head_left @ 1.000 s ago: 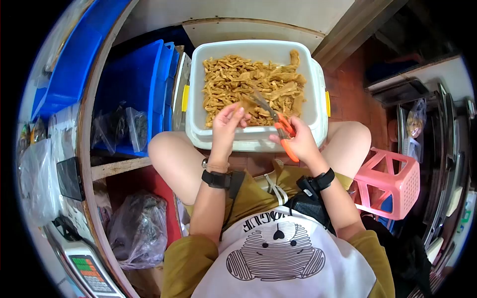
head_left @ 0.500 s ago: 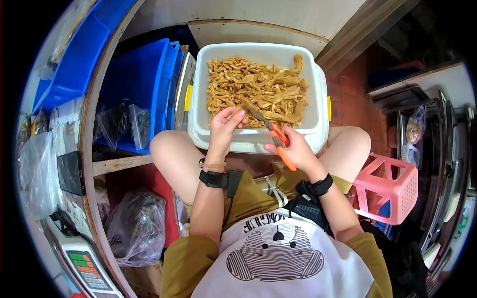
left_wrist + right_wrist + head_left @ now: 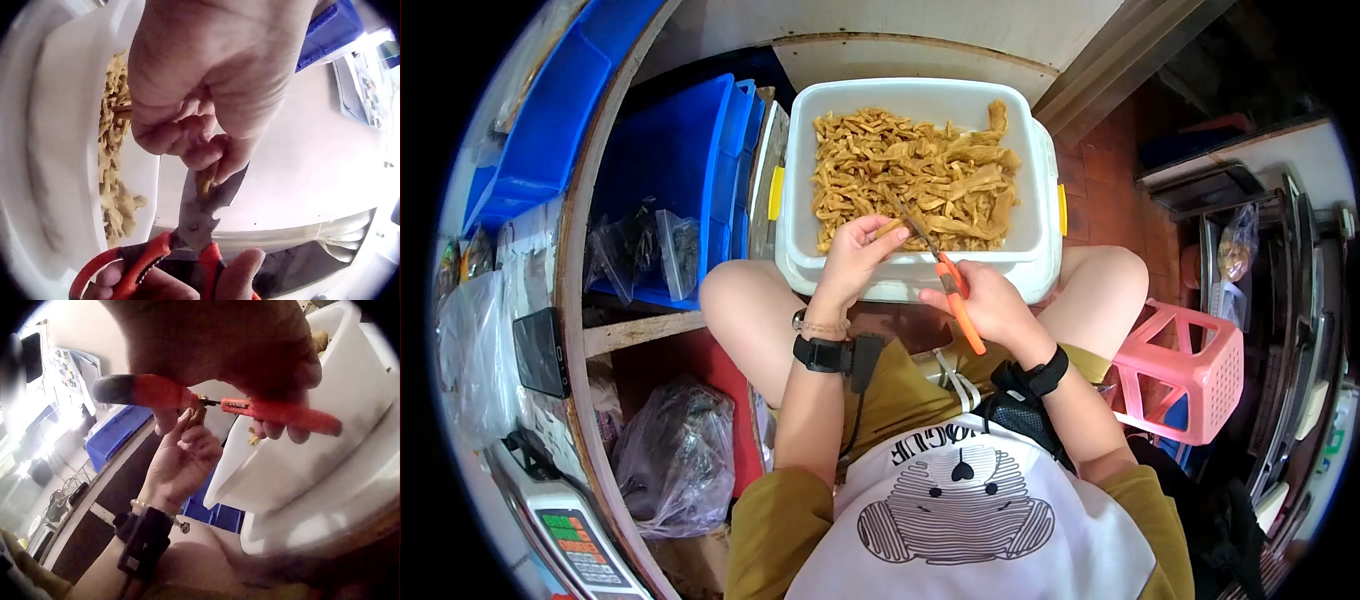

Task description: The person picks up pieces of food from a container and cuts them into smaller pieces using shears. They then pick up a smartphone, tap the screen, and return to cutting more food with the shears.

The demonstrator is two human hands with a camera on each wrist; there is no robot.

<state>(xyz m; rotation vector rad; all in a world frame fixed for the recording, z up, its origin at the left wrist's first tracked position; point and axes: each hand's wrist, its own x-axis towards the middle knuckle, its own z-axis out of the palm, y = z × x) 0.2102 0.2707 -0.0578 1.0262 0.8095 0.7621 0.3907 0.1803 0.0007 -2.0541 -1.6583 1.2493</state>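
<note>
The left hand [image 3: 858, 258] pinches a thin brown strip [image 3: 204, 183] between thumb and fingers over the near side of a white tub [image 3: 801, 165]. Orange-handled scissors [image 3: 963, 315] are gripped by the right hand [image 3: 994, 302], their metal blades [image 3: 197, 219] pointing at the left fingertips. In the left wrist view, the strip lies at the blades, right below the fingers and thumb. Many brown, wrinkled pieces [image 3: 870, 165] fill the tub, small cut ones mostly at left and longer ones [image 3: 975, 185] at right. The left palm hides part of the blades in its wrist view.
The tub sits on a white lid-like base with yellow clips [image 3: 775, 195], between the person's knees. Blue bins [image 3: 725, 180] stand on a shelf at left, above a plastic bag [image 3: 675, 460]. A pink stool [image 3: 1195, 380] is at right, and a scale [image 3: 580, 540] at lower left.
The left fingers have drawn closer together around a strip. The scissors have swung more upright and shifted slightly left, bringing the blades to the left fingertips. The tub stays in place.
</note>
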